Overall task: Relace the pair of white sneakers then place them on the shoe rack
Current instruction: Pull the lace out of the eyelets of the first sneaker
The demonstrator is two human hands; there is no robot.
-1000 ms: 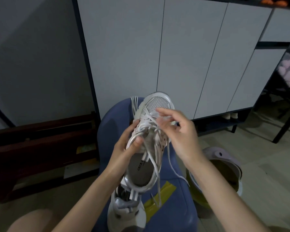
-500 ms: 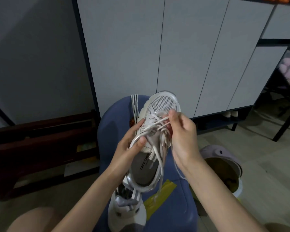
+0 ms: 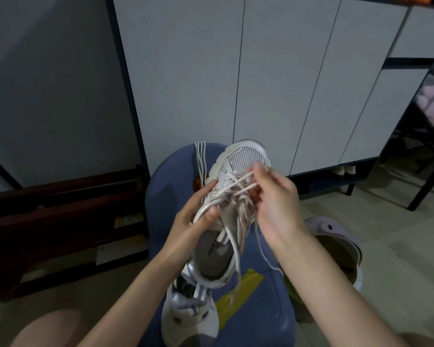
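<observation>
I hold a white sneaker (image 3: 246,159) above a blue stool, toe pointing away from me. My left hand (image 3: 193,219) grips its left side at the collar, thumb on the rim. My right hand (image 3: 276,199) is over the eyelets, fingers pinched on the white lace (image 3: 241,179), which crosses the tongue; loose lace ends hang down toward the stool. The second white sneaker (image 3: 188,314) lies on the stool's near edge, below the first. A spare white lace (image 3: 201,156) is draped over the stool's far edge.
The blue stool (image 3: 166,186) carries a strip of yellow tape (image 3: 238,291). A white cabinet (image 3: 236,71) stands behind it with shoes on a low shelf (image 3: 343,171). A lidded bin (image 3: 336,241) sits right of the stool, dark wooden boards (image 3: 60,209) to the left.
My right hand has dropped from the toe area onto the eyelets and drawn the lace across the tongue. The sneaker has tipped slightly; my left hand keeps its grip.
</observation>
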